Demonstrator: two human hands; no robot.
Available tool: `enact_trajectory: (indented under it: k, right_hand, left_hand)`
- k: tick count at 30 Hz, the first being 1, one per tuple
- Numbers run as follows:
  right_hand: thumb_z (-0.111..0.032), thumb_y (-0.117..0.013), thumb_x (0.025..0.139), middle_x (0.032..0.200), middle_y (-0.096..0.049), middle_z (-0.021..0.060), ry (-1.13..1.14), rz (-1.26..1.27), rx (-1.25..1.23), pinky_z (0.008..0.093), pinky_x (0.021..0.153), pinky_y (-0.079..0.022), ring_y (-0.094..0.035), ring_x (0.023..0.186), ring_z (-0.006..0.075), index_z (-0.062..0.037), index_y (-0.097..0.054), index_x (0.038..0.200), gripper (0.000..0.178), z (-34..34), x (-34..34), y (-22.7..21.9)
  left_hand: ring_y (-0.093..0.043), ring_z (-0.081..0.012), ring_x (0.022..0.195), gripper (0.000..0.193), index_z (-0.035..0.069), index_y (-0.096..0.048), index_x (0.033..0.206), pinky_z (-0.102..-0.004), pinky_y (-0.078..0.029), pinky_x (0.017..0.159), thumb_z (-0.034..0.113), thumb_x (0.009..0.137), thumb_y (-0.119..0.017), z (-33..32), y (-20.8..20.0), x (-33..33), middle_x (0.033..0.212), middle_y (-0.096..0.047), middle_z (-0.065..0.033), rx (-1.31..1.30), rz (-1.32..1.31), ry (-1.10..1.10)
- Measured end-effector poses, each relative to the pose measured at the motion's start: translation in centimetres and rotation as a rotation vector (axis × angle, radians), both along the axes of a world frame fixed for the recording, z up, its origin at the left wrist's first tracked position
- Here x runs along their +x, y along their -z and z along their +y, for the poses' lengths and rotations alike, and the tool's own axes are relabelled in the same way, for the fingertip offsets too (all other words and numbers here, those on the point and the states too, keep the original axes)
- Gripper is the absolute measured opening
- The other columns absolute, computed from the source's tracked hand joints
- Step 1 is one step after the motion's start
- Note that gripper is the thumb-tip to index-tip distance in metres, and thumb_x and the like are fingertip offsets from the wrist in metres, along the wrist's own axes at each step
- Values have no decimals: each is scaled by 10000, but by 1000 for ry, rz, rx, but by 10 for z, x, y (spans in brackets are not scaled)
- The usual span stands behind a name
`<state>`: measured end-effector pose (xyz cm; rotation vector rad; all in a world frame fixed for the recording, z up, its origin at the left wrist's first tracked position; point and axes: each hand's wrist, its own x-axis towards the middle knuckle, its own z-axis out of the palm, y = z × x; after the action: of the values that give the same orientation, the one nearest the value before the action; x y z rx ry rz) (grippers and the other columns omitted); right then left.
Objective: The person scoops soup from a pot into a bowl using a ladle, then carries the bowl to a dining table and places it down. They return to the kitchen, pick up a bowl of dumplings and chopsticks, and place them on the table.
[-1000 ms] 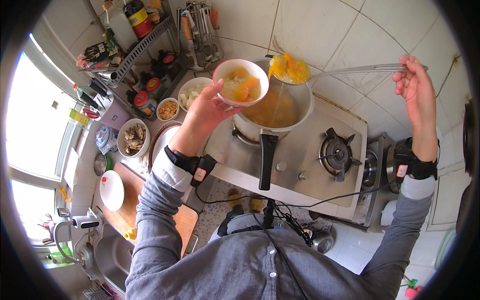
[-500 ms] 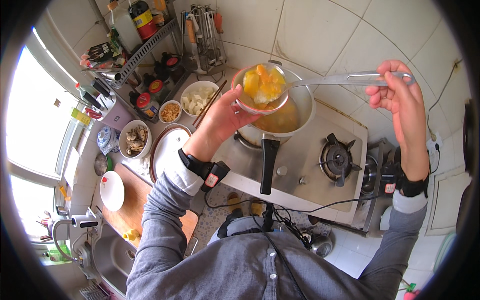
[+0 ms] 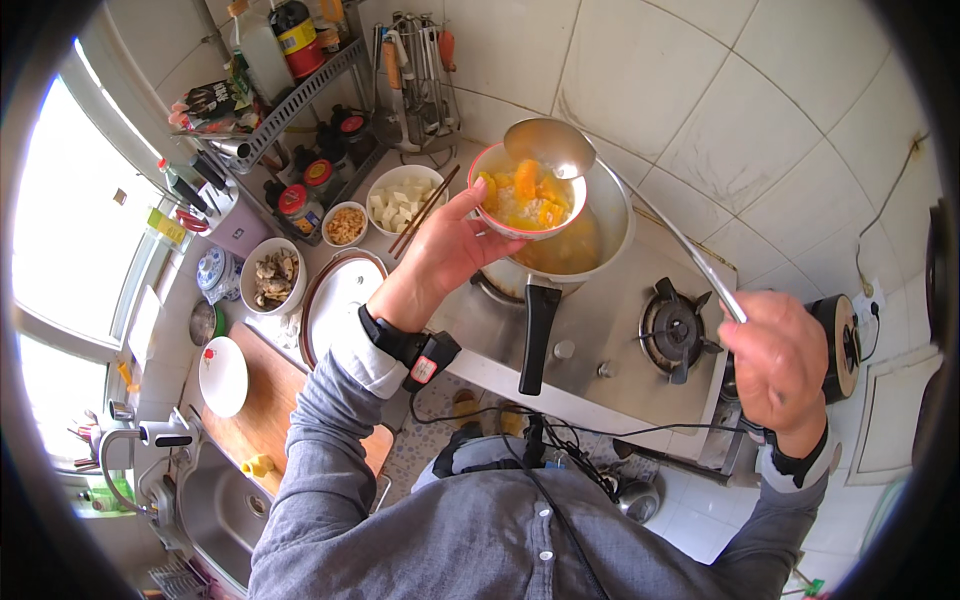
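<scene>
My left hand (image 3: 452,250) is closed round the side of a white bowl with a red rim (image 3: 530,234). Orange-yellow chunks (image 3: 526,180) and pale, grain-like food lie in it. A metal ladle (image 3: 692,250) is gripped by its handle end in my right hand (image 3: 778,352). Its scoop is tilted over the bowl's far edge; whether it touches the rim I cannot tell. Just beneath and behind the bowl, a pot (image 3: 622,228) of yellowish soup stands on the left burner, its black handle (image 3: 538,345) pointing toward me.
The right burner (image 3: 672,325) carries nothing. To the left are chopsticks (image 3: 425,215) across a bowl of white cubes, a pot lid (image 3: 335,310), a bowl of mushroom-like pieces (image 3: 272,278) and a cutting board (image 3: 265,400). A cable (image 3: 650,432) crosses before my body.
The ladle's scoop has lifted out of the bowl and turned over, leaving its food there. My right hand has come down toward me, its grip now a fist. My left hand barely moved.
</scene>
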<state>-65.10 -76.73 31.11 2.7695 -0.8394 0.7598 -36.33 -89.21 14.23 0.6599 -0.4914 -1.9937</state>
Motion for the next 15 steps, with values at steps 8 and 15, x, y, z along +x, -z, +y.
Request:
enact_trajectory:
  k: [8,15]
  right_hand:
    - [14,-608,727,985,-607,194,14,25,-171,330,578,-517,-616,744,299,-68,-560,968,259,14,-13,15]
    - [-136,-411,948,889,-629,151,260,-908,416,309,716,-488,-597,724,188,-11,-476,1069,186,10,-13,38]
  left_hand:
    - [-586,-358,1009,493,47,-347,1318,-421,-529,829,344,946,-474,10,-7,0,1208,-485,-210,-3,41,-14]
    - [-574,-365,1035,502,38,-350,1319,-424,-520,848,339,942,-488,25,-13,1,1202,-487,-209,9,21,-73]
